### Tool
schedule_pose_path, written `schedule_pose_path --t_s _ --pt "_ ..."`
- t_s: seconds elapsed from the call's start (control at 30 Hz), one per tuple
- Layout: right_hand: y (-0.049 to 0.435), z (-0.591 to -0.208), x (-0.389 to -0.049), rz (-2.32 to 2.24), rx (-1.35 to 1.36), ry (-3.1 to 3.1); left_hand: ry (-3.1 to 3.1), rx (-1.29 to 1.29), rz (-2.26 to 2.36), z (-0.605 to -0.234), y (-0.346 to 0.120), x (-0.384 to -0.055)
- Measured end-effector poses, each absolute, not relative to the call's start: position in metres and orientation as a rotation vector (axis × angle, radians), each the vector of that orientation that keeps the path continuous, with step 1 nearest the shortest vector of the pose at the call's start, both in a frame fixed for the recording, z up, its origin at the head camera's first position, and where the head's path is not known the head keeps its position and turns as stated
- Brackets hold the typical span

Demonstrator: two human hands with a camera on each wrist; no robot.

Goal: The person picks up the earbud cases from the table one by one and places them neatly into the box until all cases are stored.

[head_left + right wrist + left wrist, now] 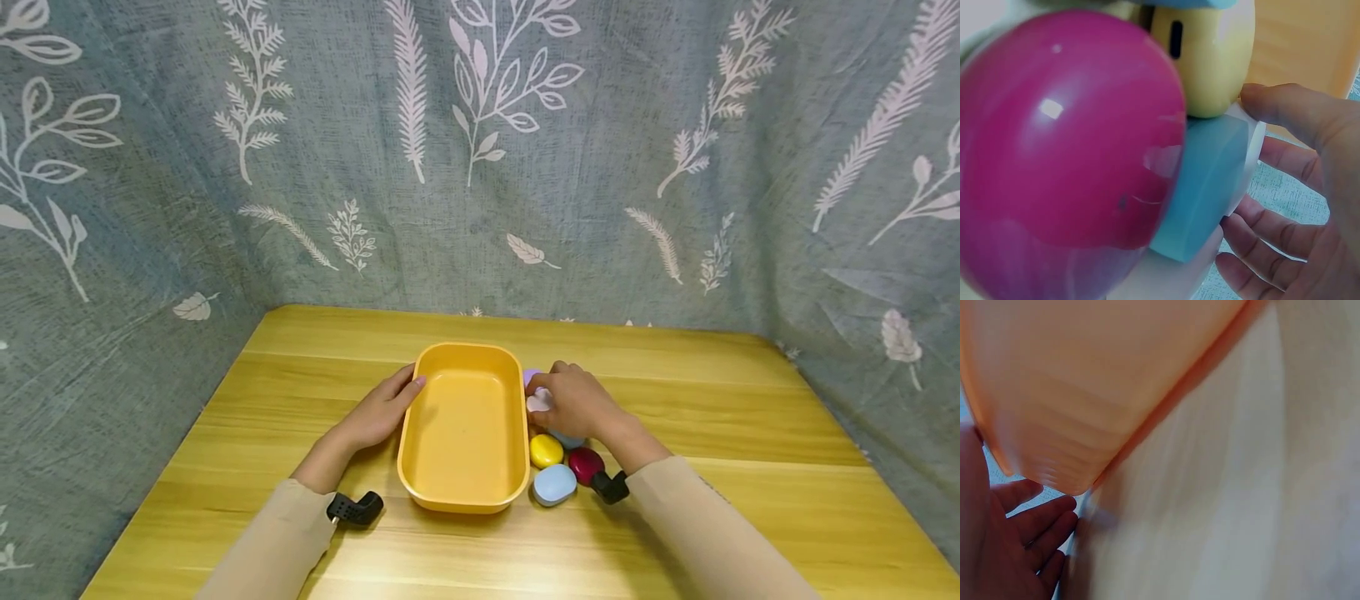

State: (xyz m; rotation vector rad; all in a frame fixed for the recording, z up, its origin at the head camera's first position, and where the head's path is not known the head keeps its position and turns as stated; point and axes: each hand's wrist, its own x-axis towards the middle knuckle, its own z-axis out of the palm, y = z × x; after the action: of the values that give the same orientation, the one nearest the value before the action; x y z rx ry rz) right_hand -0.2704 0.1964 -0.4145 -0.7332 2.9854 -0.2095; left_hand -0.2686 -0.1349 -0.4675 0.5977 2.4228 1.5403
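Note:
My left hand [378, 414] grips the left wall of a yellow plastic bin [462, 505], thumb over the rim and fingers along the outside. In the left wrist view, the fingers [1050, 525] lie by the bin's corner. My right hand [577, 402] pinches a small white case [539, 402] beside the bin's right wall. The right wrist view has thumb and fingertips on the white case [1251, 165], partly hidden behind a teal-blue case [1207, 181]. A lilac case [530, 377] lies just beyond, partly covered by the fingers.
Close to the bin's right side lie a yellow case [546, 451], a dark red glossy oval case [586, 465] and a light blue case [555, 485]. All stand on a wood-grain table [712, 400]. A grey-green leaf-patterned curtain [450, 242] encloses the back and sides.

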Motion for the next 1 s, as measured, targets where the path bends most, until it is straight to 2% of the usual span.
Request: schedule_pose_path --t_s 1.0 --pt "0.2 -0.399 -0.268 -0.389 -0.698 3.022 2.506 0.589 1.541 -0.476 -0.134 -0.27"
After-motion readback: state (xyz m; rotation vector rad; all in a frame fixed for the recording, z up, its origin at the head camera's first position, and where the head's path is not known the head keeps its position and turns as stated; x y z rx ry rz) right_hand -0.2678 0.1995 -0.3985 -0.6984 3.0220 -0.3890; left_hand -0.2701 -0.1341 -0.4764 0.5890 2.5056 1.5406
